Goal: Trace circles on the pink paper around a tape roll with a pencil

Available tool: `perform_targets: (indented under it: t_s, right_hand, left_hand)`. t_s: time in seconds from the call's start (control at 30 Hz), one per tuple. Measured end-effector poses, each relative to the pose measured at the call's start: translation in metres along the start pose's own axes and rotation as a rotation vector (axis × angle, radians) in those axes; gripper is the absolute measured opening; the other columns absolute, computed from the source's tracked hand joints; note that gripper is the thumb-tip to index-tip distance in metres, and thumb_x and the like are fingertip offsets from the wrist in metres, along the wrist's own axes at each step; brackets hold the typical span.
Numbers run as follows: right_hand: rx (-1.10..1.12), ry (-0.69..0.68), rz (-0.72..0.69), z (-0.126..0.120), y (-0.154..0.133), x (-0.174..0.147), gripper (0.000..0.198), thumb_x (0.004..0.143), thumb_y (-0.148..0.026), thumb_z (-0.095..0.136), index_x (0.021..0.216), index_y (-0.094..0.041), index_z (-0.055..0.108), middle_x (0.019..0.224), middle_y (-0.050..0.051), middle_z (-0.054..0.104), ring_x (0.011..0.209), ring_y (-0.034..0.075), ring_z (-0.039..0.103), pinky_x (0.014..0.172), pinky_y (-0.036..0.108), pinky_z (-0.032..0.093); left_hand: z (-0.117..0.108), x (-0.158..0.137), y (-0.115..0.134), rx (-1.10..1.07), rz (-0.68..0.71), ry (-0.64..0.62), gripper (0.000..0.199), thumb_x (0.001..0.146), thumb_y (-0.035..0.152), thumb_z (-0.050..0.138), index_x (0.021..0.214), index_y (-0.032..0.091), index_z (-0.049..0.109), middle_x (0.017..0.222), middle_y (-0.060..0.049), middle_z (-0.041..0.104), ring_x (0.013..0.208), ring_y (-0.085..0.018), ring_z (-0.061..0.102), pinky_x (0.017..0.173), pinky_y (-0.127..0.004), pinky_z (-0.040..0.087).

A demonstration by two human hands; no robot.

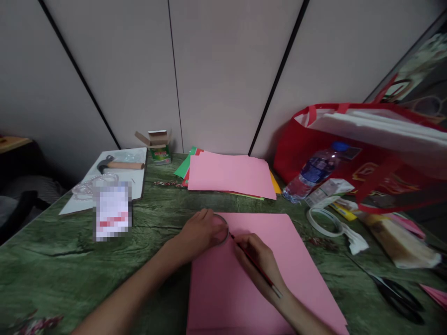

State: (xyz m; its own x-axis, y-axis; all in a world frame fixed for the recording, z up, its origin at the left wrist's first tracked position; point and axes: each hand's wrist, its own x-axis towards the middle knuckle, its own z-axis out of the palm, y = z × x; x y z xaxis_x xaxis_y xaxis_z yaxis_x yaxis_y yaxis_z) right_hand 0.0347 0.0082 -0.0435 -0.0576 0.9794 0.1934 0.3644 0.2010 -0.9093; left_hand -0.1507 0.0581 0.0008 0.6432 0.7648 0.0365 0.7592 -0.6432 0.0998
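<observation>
A large sheet of pink paper (pixel 258 279) lies in front of me, seemingly on top of others. Near its far left corner, my left hand (pixel 202 230) presses a round, thin-rimmed clear disc (pixel 223 225) against the paper, fingers bent over it. Pinched in my right hand (pixel 256 258) is a red and dark pencil (pixel 256 264) with a silvery end. Its tip is at the right edge of the disc, and the hand rests on the paper. Any mark there is too small to make out.
Behind lies a stack of coloured paper (pixel 230 172). To the right are black-handled scissors (pixel 398 293), a tape roll (pixel 324 221), a water bottle (pixel 314 172) and a red bag (pixel 296 139). At left, a hammer (pixel 122 164) lies on a white board (pixel 138 184) beside a small green box (pixel 160 152).
</observation>
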Motion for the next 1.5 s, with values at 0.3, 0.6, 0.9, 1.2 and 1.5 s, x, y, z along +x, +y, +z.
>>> perform_targets:
  t_s: [0.3,0.6,0.9,1.2,1.5]
  right_hand:
    - [-0.07,0.041,-0.074,0.01,-0.007,-0.012,0.01,0.075,-0.02,0.054,0.074,-0.017,0.063,0.074,0.004,0.057,0.063,0.015,0.056,0.056,0.024,0.045]
    - [-0.031,-0.13,-0.053,0.01,-0.017,-0.025,0.012,0.084,-0.03,0.054,0.084,-0.02,0.061,0.075,0.002,0.06,0.064,0.014,0.056,0.058,0.023,0.044]
    - [-0.08,-0.275,-0.239,0.004,-0.016,-0.02,0.014,0.085,-0.026,0.056,0.093,-0.021,0.066,0.082,0.004,0.068,0.075,0.016,0.063,0.068,0.024,0.048]
    - [-0.068,-0.275,-0.09,0.009,-0.008,-0.018,0.007,0.081,-0.022,0.053,0.083,-0.019,0.058,0.071,0.0,0.064,0.056,0.011,0.056,0.051,0.02,0.043]
    - [0.002,-0.176,0.016,0.001,-0.003,-0.01,0.004,0.073,-0.019,0.056,0.075,-0.021,0.059,0.065,-0.001,0.063,0.054,0.012,0.057,0.05,0.02,0.045]
  left_hand:
    - [0.0,0.0,-0.001,0.023,0.01,0.0,0.027,0.088,0.032,0.055,0.114,0.029,0.059,0.096,-0.006,0.054,0.093,-0.023,0.048,0.082,-0.035,0.042]
    - [0.0,-0.001,-0.003,0.058,0.031,-0.007,0.029,0.086,0.033,0.057,0.115,0.028,0.058,0.098,-0.006,0.053,0.094,-0.022,0.047,0.082,-0.034,0.042]
    - [0.004,-0.001,-0.006,0.051,0.034,-0.012,0.032,0.085,0.026,0.059,0.117,0.029,0.058,0.096,-0.006,0.051,0.091,-0.021,0.047,0.081,-0.032,0.042]
    - [0.001,-0.001,-0.006,0.061,0.043,-0.034,0.036,0.088,0.02,0.052,0.123,0.03,0.054,0.096,-0.007,0.05,0.092,-0.022,0.045,0.082,-0.033,0.04]
    - [0.001,0.002,-0.007,0.048,0.033,-0.062,0.034,0.089,0.024,0.051,0.122,0.031,0.055,0.095,-0.006,0.048,0.091,-0.022,0.045,0.081,-0.032,0.039]
